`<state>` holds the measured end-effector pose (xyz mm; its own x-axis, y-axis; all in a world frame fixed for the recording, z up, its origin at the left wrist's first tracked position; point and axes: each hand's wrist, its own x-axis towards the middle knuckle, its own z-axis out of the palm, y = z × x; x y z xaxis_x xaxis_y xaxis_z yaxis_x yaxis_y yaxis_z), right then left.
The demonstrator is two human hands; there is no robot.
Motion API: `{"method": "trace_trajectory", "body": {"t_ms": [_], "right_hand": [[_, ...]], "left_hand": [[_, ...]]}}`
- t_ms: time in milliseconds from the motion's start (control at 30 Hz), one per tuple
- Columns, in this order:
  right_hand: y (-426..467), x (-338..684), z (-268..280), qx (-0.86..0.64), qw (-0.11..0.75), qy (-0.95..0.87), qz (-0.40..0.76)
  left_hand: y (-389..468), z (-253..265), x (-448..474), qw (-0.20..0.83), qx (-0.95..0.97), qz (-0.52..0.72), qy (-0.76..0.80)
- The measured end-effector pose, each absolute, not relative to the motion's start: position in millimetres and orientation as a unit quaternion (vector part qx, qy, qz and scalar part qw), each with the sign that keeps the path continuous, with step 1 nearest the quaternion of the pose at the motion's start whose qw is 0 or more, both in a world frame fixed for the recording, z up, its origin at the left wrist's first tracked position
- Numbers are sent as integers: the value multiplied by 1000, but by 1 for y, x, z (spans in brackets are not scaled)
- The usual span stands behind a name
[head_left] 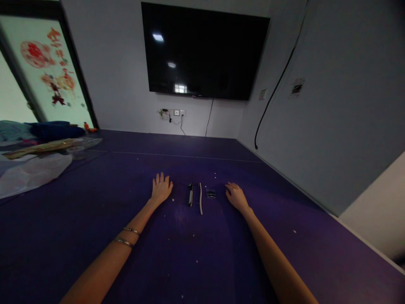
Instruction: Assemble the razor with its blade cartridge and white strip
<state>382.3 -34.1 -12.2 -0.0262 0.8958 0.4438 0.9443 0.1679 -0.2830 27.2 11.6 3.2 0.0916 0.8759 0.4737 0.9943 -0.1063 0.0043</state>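
My left hand lies palm down on the purple surface, its fingers spread and holding nothing. To the right of it is a slim black and silver tool whose exact kind I cannot make out. Beside that, a short length of white cable lies lengthwise, slightly bent. A small dark, partly see-through piece rests farther right, nearest my right hand. That hand is also flat on the surface with its fingers extended, touching none of these things.
A large black television hangs on the wall above several sockets. One black cable dangles along the right wall. Plastic sheeting and dark blue cloth are heaped at the left. Tiny white scraps dot the surface.
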Motion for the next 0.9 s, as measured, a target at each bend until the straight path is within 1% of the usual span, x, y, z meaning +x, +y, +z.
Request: {"method": "trace_trajectory", "body": {"t_ms": [100, 167, 233, 633, 900], "right_hand": [[-39, 383, -13, -696, 216, -682, -61], [-41, 382, -13, -707, 201, -675, -63], [-42, 380, -12, -707, 196, -677, -66], [-46, 383, -14, -696, 190, -690, -57], [-53, 383, -15, -690, 188, -697, -54]], "left_hand": [[17, -1, 18, 104, -722, -142, -669], [19, -2, 15, 66, -726, -118, -675], [19, -3, 14, 52, -730, -108, -673], [17, 0, 16, 43, -726, -105, -678], [19, -4, 15, 64, -730, -104, -672]]}}
